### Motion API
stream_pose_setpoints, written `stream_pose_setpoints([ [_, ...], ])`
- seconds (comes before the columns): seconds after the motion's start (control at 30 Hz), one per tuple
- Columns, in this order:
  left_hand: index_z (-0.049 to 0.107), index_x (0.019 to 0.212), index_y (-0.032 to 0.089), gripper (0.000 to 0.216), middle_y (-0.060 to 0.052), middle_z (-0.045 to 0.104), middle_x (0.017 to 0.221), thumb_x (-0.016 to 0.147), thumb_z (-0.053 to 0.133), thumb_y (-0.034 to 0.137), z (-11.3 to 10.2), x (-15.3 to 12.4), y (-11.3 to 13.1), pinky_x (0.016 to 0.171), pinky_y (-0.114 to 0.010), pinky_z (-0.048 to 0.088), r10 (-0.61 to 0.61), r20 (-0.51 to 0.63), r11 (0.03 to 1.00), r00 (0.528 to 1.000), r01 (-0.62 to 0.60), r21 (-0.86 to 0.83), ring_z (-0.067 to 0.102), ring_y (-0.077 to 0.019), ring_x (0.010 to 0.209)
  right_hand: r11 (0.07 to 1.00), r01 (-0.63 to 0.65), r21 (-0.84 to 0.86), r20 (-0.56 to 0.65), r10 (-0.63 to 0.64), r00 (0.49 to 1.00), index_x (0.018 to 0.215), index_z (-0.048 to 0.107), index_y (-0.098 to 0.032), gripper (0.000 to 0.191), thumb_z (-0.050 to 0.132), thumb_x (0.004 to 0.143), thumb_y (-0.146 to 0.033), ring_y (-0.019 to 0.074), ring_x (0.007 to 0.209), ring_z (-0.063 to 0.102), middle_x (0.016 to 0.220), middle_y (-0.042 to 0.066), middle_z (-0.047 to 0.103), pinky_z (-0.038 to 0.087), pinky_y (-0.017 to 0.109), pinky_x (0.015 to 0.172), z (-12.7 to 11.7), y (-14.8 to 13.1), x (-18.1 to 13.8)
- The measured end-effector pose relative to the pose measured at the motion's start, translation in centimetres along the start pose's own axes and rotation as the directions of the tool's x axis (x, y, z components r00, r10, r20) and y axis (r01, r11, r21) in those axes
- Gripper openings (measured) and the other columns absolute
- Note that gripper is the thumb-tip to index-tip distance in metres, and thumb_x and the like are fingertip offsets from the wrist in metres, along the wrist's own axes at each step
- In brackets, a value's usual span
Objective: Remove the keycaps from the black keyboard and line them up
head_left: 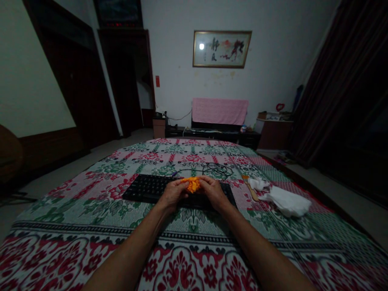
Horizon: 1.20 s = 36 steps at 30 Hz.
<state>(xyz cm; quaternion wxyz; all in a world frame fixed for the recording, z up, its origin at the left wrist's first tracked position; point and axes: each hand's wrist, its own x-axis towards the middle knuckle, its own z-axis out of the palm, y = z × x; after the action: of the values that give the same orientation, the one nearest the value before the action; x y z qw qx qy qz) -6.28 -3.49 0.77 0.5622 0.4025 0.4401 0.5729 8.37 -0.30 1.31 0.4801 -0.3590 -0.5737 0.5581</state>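
An orange, crumpled, soft-looking piece (193,184) is held between my two hands above a black keyboard (142,188). Its exact kind I cannot make out; it looks like cloth or a putty-like lump. My left hand (173,193) pinches its left side, thumb on top. From the right, my right hand (213,191) grips the other side with thumb and fingers. Both hands and the orange piece hide the middle of the keyboard. Behind the keyboard lies its coiled black cable (218,171), with a bluish plug (173,174) near the keys.
A patterned cloth (100,210) covers the broad surface. To the right lie a brush with a wooden handle (253,194), a crumpled white tissue (257,184) and a larger white tissue or cloth (289,201). Farther off, a pink cloth (220,110) drapes over a dark screen.
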Motion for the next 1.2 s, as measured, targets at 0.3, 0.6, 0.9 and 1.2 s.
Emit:
stream_pose_setpoints([
  [0.3,0.068,0.084,0.012,0.027,-0.003,0.066,0.072,0.062,0.067,0.028,-0.13,0.27,0.2,0.046,-0.017,0.04,0.072,-0.041,0.99,0.997,-0.066,0.124,0.055,-0.008,0.055,1.0,-0.003,0.012,0.164,0.001,0.986,0.101,0.061,-0.02,0.035,0.053,0.075,-0.044,0.0171,0.086,0.058,0.099,0.004,0.062,0.048,0.025,0.064,-0.5,-0.23,-0.34],
  [0.6,0.067,0.084,0.011,0.029,-0.003,0.065,0.07,0.059,0.068,0.025,-0.23,0.47,0.06,0.043,-0.017,0.038,0.048,-0.084,0.995,0.995,-0.04,0.089,0.054,-0.008,0.051,0.999,-0.041,0.004,0.093,0.041,0.995,0.082,0.065,-0.016,0.028,0.068,0.063,-0.036,0.0109,0.063,0.055,0.074,0.0,0.063,0.044,0.022,0.057,-0.11,0.59,0.18],
  [0.9,0.065,0.08,0.012,0.025,0.0,0.062,0.066,0.059,0.067,0.026,-0.31,0.38,-0.05,0.042,-0.017,0.038,0.109,-0.082,0.984,0.991,-0.096,0.152,0.05,-0.007,0.049,0.984,-0.157,0.088,0.18,0.14,0.974,0.09,0.063,-0.016,0.03,0.066,0.066,-0.035,0.0105,0.069,0.058,0.084,0.003,0.064,0.045,0.019,0.056,0.34,0.69,-0.04],
  [1.2,0.066,0.082,0.013,0.03,-0.003,0.064,0.073,0.064,0.066,0.037,-0.64,0.01,0.52,0.047,-0.018,0.039,0.066,0.053,0.997,0.996,-0.067,0.026,0.055,-0.0089,0.057,0.989,-0.113,0.093,0.202,0.092,0.975,0.096,0.063,-0.019,0.033,0.064,0.067,-0.036,0.0138,0.076,0.059,0.09,0.003,0.065,0.048,0.021,0.057,-0.25,0.07,-0.13],
])
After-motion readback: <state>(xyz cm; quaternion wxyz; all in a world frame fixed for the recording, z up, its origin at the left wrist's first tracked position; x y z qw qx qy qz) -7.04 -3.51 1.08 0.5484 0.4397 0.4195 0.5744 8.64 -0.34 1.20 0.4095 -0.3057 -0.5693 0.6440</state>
